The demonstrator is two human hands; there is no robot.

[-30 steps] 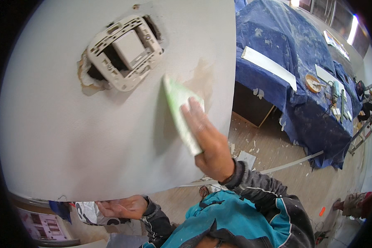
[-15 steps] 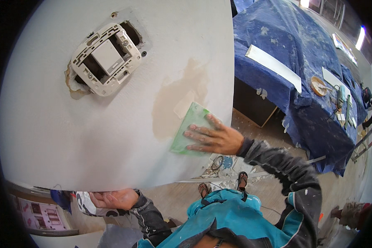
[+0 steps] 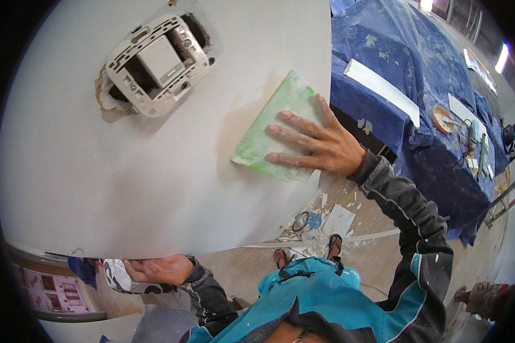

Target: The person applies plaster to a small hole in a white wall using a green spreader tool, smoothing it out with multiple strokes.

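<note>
My right hand lies with spread fingers on a dusty green sheet of sandpaper, pressing it against the white wall near the wall's right edge. The sheet covers most of a beige filler patch, whose left part still shows. My left hand is below the wall's lower edge, palm upward, its fingers curled against a crumpled white item with black markings. What kind of item this is, I cannot make out. Up on the wall sits a white switch frame with its cover off.
Around the switch frame the cut-out has broken edges. To the right, a blue dust sheet drapes over furniture, with white strips and an orange bowl on top. Debris litters the floor. Part of another person shows at lower right.
My right hand has slid the sandpaper up and slightly right, over the filler patch. My left hand keeps nearly the same place. The view has shifted slightly.
</note>
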